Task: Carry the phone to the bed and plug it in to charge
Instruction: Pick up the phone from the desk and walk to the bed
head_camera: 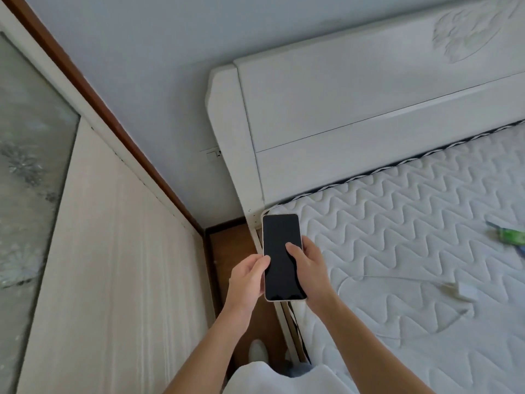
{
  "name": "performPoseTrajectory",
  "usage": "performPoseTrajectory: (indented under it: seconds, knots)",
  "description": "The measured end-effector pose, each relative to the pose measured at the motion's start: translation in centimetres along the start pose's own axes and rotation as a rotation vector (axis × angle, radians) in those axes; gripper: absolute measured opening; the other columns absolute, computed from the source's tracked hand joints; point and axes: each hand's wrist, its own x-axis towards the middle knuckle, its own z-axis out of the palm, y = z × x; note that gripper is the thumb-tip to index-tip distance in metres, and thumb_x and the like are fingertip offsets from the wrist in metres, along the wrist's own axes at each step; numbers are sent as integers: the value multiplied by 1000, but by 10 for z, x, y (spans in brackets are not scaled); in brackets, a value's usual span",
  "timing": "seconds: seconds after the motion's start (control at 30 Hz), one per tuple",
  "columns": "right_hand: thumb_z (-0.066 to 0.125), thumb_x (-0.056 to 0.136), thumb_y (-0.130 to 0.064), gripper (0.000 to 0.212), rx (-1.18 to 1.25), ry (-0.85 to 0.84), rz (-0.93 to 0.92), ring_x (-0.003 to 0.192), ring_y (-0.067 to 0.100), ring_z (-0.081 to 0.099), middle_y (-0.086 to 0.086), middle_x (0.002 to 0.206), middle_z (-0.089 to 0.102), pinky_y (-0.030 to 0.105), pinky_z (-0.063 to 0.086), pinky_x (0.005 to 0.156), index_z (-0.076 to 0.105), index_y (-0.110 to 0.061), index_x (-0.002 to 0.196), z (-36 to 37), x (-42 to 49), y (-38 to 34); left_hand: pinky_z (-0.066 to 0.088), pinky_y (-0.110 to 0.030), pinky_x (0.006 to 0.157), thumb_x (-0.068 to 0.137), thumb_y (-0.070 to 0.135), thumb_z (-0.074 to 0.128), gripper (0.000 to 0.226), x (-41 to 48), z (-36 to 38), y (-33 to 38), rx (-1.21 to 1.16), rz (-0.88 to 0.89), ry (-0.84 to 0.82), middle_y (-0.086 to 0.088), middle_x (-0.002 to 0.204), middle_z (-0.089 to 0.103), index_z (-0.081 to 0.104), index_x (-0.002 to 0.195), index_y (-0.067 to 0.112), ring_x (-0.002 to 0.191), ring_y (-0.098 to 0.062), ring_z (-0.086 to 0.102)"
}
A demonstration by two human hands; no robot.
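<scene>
A phone (279, 237) with a dark screen and a pale case is held upright in front of me, over the near left corner of the bed. My left hand (246, 280) grips its left edge with the thumb on the glass. My right hand (311, 268) cups its right side, thumb resting on the screen. The bed's white quilted mattress (397, 223) spreads to the right. On it lies a white charger block (466, 291) with a thin white cable (366, 278) curving toward the near edge.
A white headboard (355, 115) stands against the grey wall. A wall socket (213, 154) sits just left of the headboard post. A pale wardrobe (113, 265) closes the left side, leaving a narrow strip of brown floor (235, 245). A green packet (511, 237) lies at the mattress's right.
</scene>
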Motion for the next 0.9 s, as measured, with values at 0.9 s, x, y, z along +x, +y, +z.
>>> performPoseTrajectory:
  seconds: [0.9]
  knots:
    - [57,97,-19,10,332,650,114,82,19,72,6,92,73,23,55,61,64,-14,103,-114,113,15,54,-53,84,98,22,55,27,181,152,21,353,-224,-589,-24,96,69,68,96,-2,88,-28,63]
